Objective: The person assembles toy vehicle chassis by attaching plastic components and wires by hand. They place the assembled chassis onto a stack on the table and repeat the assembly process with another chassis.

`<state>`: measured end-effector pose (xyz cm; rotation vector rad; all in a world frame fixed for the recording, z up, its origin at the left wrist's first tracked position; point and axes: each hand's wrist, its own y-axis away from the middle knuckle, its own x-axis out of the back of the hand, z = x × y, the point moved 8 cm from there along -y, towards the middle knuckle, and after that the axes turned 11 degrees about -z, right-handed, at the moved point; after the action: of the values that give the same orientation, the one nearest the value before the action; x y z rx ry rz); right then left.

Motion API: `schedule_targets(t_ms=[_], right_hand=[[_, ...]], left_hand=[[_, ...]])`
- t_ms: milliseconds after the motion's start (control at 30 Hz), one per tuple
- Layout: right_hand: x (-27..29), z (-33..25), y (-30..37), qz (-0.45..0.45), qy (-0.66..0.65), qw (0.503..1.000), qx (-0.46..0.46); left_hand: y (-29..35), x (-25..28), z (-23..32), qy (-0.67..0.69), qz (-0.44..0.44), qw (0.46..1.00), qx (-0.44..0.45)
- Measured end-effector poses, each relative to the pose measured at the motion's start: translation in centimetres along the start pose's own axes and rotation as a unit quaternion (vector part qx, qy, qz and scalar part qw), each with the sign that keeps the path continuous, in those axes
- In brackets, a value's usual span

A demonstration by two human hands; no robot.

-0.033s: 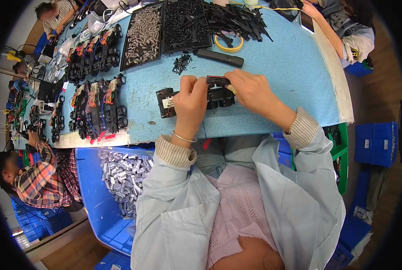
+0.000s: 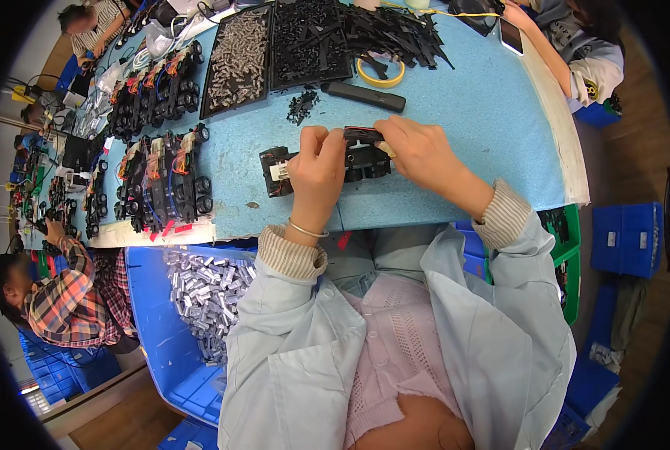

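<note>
A black toy-car chassis [image 2: 368, 159] with wheels lies on the blue table in front of me. My left hand [image 2: 317, 171] is closed on its middle, fingers bent down over it. Beside that, my right hand [image 2: 423, 156] pinches the far right part of the chassis, where a black piece [image 2: 361, 135] with a thin red line shows between both hands. A small pale bit sticks out under the right fingers; I cannot tell what it is. On the chassis's left end sits a white block [image 2: 278, 171]. My fingertips partly hide the contact points.
Finished-looking rows of wheeled chassis [image 2: 162, 180] stand at left. Beyond my hands are a tray of metal parts [image 2: 237, 56], a tray of black parts [image 2: 310, 45], yellow tape [image 2: 381, 73] and a black bar-shaped tool [image 2: 365, 97]. A blue bin [image 2: 143, 300] sits below. Co-workers sit around.
</note>
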<state>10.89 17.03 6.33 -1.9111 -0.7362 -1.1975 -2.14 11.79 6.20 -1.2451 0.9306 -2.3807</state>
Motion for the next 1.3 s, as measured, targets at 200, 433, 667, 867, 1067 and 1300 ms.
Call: schedule_targets(t_ms=[200,433,667,867,1067,1300], right_hand=[[3.6,-1.5,-1.2,0.059,-0.114,0.990,0.055],[1.2,0.0,-3.6,-0.061,-0.341,0.938,0.012],[-0.5,0.5,-4.1,-0.128,-0.342,0.930,-0.041],[-1.4,0.0,-3.9,-0.106,-0.261,0.959,-0.029],[-1.7,0.0,-3.1,-0.034,-0.280,0.959,0.007],[0.9,2.1,-1.4,-0.013,-0.499,0.866,-0.034]], left_hand=[[0.4,0.4,0.0,-0.031,0.030,0.998,-0.036],[0.7,0.4,0.7,-0.047,0.035,0.994,-0.088],[0.7,0.2,0.8,-0.057,0.024,0.993,-0.103],[0.7,0.1,0.6,-0.042,0.010,0.993,-0.105],[0.7,0.1,0.6,-0.028,0.020,0.994,-0.102],[1.0,0.2,0.0,-0.003,0.034,0.996,-0.086]])
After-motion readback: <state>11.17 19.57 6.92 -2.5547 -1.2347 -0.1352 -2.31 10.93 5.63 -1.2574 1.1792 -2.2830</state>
